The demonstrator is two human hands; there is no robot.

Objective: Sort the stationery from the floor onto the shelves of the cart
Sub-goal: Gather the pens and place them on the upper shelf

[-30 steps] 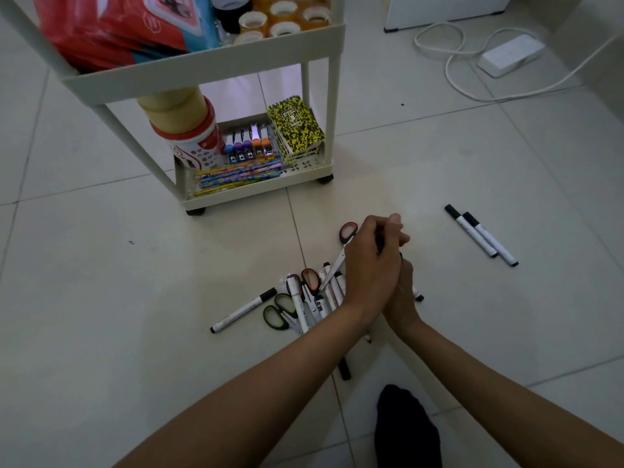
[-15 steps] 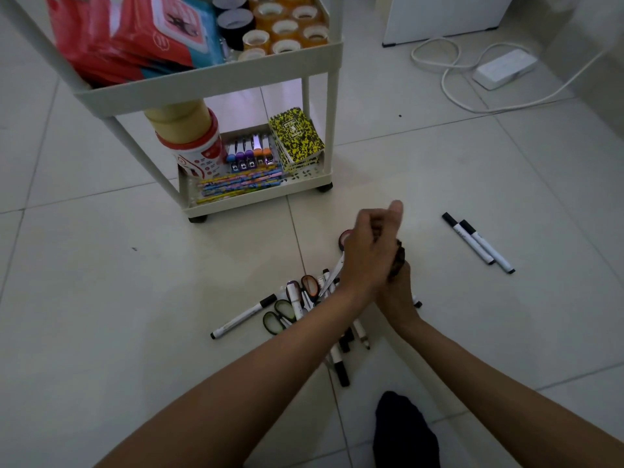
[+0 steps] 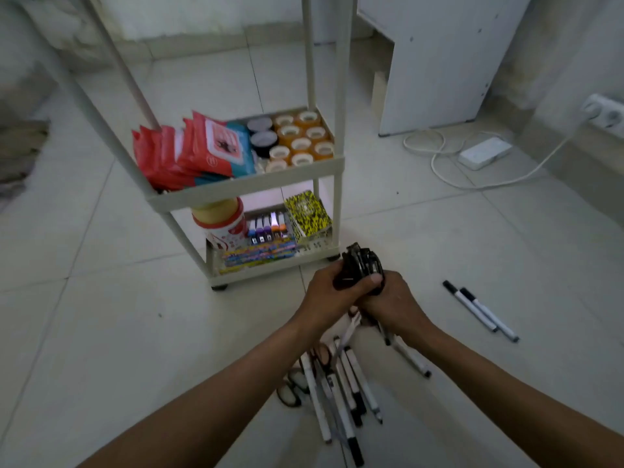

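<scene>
On the far left we see the pale tiled floor (image 3: pixel 84 315). Next comes the white cart (image 3: pixel 236 187). Its middle shelf holds red packs (image 3: pixel 189 150) on the left and rolls of tape (image 3: pixel 300 140) on the right. On the bottom shelf stands a round tub with a tan lid (image 3: pixel 221 217). Beside it is a row of small markers (image 3: pixel 268 228), then a yellow and black notebook (image 3: pixel 307 214). A flat pack of bright pencils (image 3: pixel 260 255) lies in front of them.

Just in front of the cart, near its right wheel, our two hands meet in the air. Our left hand (image 3: pixel 329 297) is curled around a bundle of pens with black caps (image 3: pixel 361 265). The caps stick up above our fingers. Our right hand (image 3: pixel 393 305) wraps around the same bundle from the other side, so both hands grip it together. White pen ends poke out below our hands.

Under our arms, a pile of white pens (image 3: pixel 341 386) lies on the floor. Scissors with dark handles (image 3: pixel 293 390) lie at the left edge of the pile, touching it.

Farther right, two more pens (image 3: pixel 481 310) lie side by side on the floor, well apart from the pile. Behind them, a white power box (image 3: pixel 484 153) sits on the floor with its cord (image 3: pixel 435 160) looped near it. A white board (image 3: pixel 439 62) stands behind it. At the far right edge a wall socket (image 3: pixel 604 114) shows.
</scene>
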